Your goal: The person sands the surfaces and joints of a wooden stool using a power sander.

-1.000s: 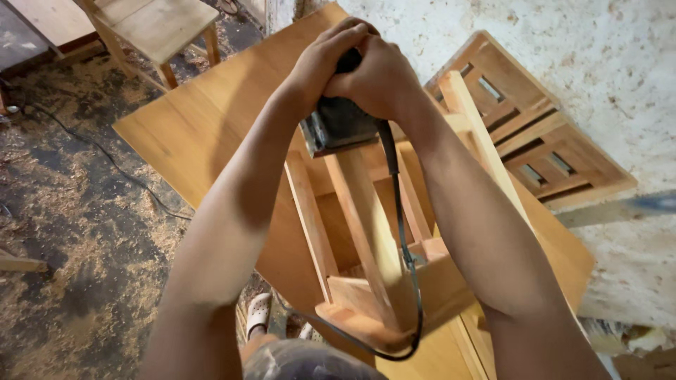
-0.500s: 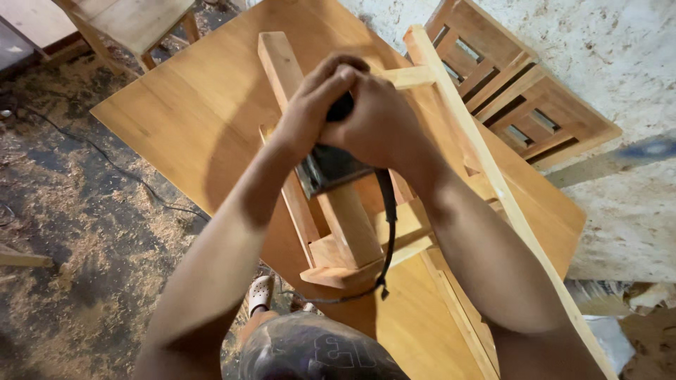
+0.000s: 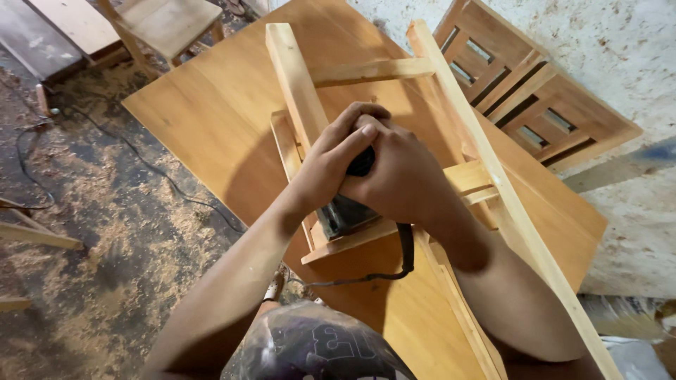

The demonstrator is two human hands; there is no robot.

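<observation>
**Both hands clamped on a power sander over a wooden frame**

You are gripping a dark power sander [image 3: 343, 211] with both hands, and most of its body is hiding under them. Your left hand [image 3: 331, 158] is wrapping over the top of the tool, fingers [image 3: 355, 137] stretching across and lying on the back of your right hand [image 3: 401, 179]. The right hand is closing around the sander from the other side, so the two hands are pressing together on it, not spreading. The tool's base is sitting on a low rail of the pale wooden frame [image 3: 296, 77], near the frame's closest end, between its two long legs. A black cord [image 3: 401, 257] is looping out from under your right wrist and trailing back toward your body.

The frame is lying on a big orange-brown tabletop [image 3: 211, 112], tilting across it with one long leg running toward the lower right corner. A slatted wooden piece [image 3: 542, 98] is lying at the table's far right edge, against the speckled wall [image 3: 620, 42]. A small wooden stool [image 3: 169, 24] is standing past the table's top-left corner. Sawdust is covering the floor [image 3: 91, 211] on the left, and a thin cable [image 3: 155, 172] is running across it.
</observation>
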